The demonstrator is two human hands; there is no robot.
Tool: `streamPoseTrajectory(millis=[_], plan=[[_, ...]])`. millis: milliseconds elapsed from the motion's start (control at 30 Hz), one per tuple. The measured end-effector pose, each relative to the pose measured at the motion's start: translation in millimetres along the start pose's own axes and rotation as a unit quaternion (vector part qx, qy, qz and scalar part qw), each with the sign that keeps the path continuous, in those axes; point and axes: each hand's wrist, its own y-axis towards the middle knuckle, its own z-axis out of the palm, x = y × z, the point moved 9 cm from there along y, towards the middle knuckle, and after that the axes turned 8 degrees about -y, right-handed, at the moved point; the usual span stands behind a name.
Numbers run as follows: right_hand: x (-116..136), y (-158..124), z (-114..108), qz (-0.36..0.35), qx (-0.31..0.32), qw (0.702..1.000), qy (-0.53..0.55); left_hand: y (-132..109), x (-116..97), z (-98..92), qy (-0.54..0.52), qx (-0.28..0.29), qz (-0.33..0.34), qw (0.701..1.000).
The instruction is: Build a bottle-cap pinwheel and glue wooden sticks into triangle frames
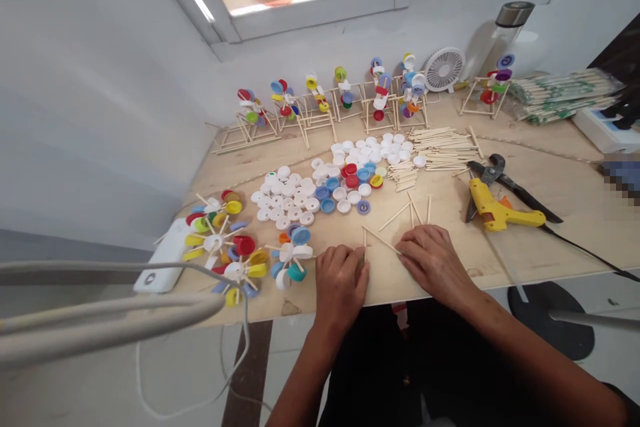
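At the table's near edge, my left hand (341, 280) is closed with its fingers pinched at the lower end of a short wooden stick (365, 240). My right hand (434, 263) pinches the near end of another wooden stick (381, 239), which slants up to the left. The far ends of these two sticks meet, forming a narrow angle flat on the wood. Just beyond my right hand lie several loose sticks (395, 216). Left of my left hand sits a wheel of coloured bottle caps (290, 252) on sticks. My fingertips are partly hidden.
White caps (287, 197) and stick piles (443, 149) cover the middle. Stick frames with cap wheels (380, 97) line the back. At right lie a yellow glue gun (500, 208) and black-handled cutters (525, 197). A fan (444, 69) stands behind; a cable (150, 323) loops at left.
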Motion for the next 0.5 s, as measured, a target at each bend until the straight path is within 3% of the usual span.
streamPoseTrajectory(millis=[300,500], plan=[[-3.4,-2.0,-2.5,0.018,-0.013,1.000,-0.008,3.6,-1.7,-3.8,0.012,0.004,0.030,0.999],[-6.2,-3.4,-4.0,0.028,-0.025,0.999,-0.002,3.6,-6.0,5.3,0.024,0.010,0.089,0.996]])
